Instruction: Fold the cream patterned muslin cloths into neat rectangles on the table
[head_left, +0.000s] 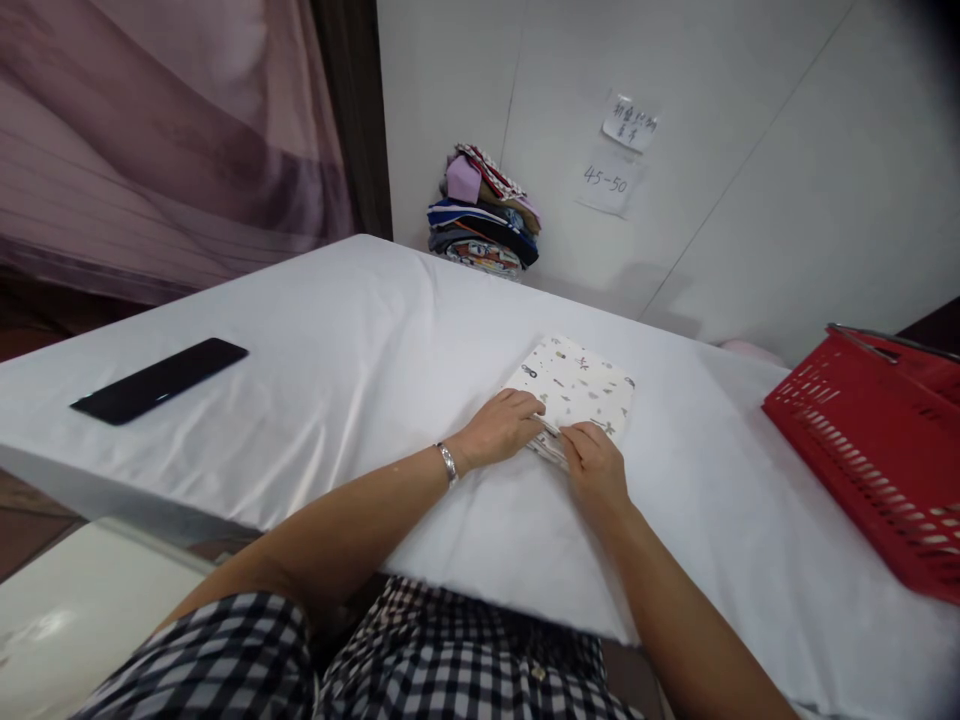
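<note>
We've got the cloth point(576, 380) folded flat on the white surface point(315, 350), right in front of us. Our left grip point(498, 430) is narrow, pinching the near edge, and our right grip point(598, 466) holds that same edge just beside it, though the thumbs are kinda hard to make out. There's a black slab point(161, 380) over left, a red basket point(892, 440) on the right and a clothes pile point(484, 222) by the wall point(712, 60).
</note>
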